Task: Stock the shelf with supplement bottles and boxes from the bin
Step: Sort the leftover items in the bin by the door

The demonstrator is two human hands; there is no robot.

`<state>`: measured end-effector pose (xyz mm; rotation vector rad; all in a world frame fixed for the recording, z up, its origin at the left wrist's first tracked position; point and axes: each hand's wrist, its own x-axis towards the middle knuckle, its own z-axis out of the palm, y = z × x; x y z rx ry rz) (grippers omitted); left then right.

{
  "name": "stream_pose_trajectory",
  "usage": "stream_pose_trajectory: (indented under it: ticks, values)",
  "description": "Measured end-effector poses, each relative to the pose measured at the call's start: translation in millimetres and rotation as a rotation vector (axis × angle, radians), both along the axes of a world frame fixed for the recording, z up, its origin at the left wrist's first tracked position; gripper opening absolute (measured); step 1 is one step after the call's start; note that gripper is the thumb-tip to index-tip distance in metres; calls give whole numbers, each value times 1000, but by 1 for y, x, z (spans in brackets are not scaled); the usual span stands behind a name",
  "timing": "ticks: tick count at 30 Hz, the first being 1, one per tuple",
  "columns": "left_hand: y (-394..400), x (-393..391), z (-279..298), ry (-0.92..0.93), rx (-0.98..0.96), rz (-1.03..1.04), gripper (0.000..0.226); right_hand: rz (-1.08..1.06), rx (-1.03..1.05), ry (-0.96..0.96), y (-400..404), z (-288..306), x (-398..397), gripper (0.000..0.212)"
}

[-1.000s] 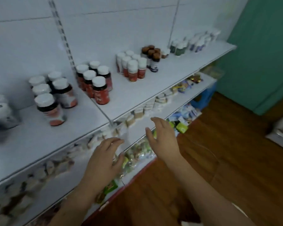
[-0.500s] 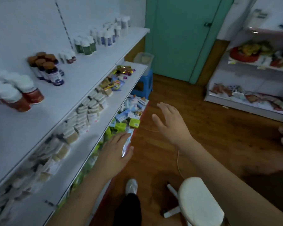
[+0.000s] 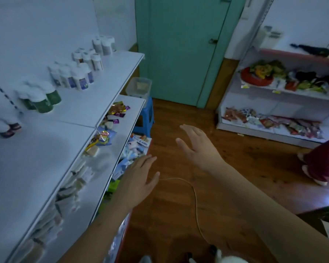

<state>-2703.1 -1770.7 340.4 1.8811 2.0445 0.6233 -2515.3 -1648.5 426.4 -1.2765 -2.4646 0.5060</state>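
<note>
Bottles standing in small groups along the back edge of the top shelf, white caps up. Green ones nearer, blue-label ones behind, more white ones by the far corner. All a bit blurry. Clear bin sitting on a blue stool just past the far end of the shelf, beside the green door. Cannot tell what is inside the bin.

Left hand out in the air by the front edge of the lower shelves, fingers straight, holding nothing. Right hand out over the wood floor, fingers spread, holding nothing too. Both well apart from the bottles and the bin.

Snack packets lying along the second shelf down, more small boxes on the one below. Thin white cord curling on the floor. Other shelf unit across the room with bright packets. Dark red cloth at the right edge.
</note>
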Motion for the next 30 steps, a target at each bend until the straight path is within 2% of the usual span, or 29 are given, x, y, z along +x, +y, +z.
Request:
stream_pose_trajectory:
  ticks: [4, 10, 14, 19, 25, 28, 30]
  values:
    - [73, -6, -4, -5, -21, -67, 67, -73, -56, 14, 65, -11, -2, 60]
    - [207, -22, -19, 10, -48, -74, 59, -63, -53, 23, 199, -30, -9, 63]
    - [324, -28, -23, -14, -96, -81, 71, -104, -72, 68, 321, -37, -10, 64]
    - [456, -30, -8, -95, -91, 13, 58, -67, -127, 65, 466, -22, -22, 66]
    - [574, -54, 1, -110, -76, 93, 78, 39, -100, 8, 613, 0, -68, 66]
    - [626, -81, -4, -96, -104, 137, 64, 61, -111, 5, 674, -3, -98, 65]
    - [661, -103, -12, -95, -117, 148, 65, 76, -107, 3, 715, -10, -120, 65]
